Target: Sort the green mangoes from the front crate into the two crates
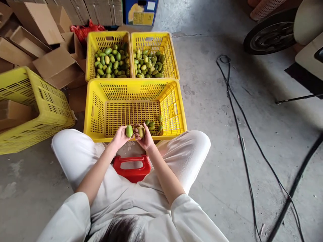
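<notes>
My left hand (120,137) is closed around a smooth green mango (129,131). Close beside it, my right hand (147,138) grips a duller, yellowish-green mango (141,132). Both hands are over the near rim of a large yellow crate (136,90) in front of my knees. Several small green mangoes (151,124) lie in that crate's near right corner. Behind it stand two more yellow crates, the left one (108,34) and the right one (174,57), each holding many green and yellowish mangoes.
Cardboard boxes (57,64) are heaped at the left, behind another yellow crate (54,101) with cardboard inside. A red plastic seat or container (132,173) is between my legs. Black cables (237,101) cross the concrete floor at right, near a vehicle wheel (271,32).
</notes>
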A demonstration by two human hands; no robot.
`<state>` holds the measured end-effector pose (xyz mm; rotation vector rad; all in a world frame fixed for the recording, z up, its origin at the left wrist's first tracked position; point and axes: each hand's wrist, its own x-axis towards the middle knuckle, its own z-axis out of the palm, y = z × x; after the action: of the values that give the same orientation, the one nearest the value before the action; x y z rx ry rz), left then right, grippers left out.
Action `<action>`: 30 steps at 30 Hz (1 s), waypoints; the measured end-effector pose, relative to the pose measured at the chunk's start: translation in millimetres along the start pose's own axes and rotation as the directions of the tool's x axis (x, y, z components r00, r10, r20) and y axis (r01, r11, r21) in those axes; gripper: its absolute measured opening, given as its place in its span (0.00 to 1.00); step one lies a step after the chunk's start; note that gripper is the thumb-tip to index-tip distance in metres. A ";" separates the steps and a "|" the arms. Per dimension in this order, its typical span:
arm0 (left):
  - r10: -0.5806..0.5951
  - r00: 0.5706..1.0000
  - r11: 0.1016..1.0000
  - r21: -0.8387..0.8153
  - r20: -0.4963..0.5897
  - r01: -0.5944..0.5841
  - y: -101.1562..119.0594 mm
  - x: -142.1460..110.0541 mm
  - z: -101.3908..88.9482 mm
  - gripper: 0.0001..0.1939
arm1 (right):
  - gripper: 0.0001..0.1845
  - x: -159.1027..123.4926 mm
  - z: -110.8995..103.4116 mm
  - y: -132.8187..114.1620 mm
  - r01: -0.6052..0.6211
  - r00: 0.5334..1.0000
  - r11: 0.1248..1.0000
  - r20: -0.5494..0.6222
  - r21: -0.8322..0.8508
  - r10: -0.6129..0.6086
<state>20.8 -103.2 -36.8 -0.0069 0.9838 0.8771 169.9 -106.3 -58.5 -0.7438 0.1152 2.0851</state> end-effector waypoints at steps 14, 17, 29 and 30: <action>0.233 0.972 0.935 -0.264 -0.039 -0.235 25.6 -8.4 -5.2 0.03 | 0.10 -15.0 15.5 -26.8 0.279 0.960 0.960 -0.021 0.036 -0.278; 0.176 0.984 0.959 -0.226 0.001 -0.172 15.4 -3.1 -6.2 0.05 | 0.09 -9.0 9.7 -16.2 0.171 0.985 0.985 0.005 -0.035 -0.171; 0.326 0.945 0.894 -0.316 -0.030 -0.319 19.9 -7.4 -0.2 0.02 | 0.18 -14.4 22.9 -15.2 0.263 0.961 0.964 0.080 0.024 -0.264; 0.337 0.941 0.892 -0.309 -0.029 -0.329 22.4 -9.7 -0.1 0.03 | 0.17 -16.8 24.0 -18.8 0.279 0.956 0.959 0.078 0.043 -0.282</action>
<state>3.8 -94.5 -21.6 -0.0962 0.8256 1.3416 180.4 -99.0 -26.2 -0.6143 -0.0043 1.8353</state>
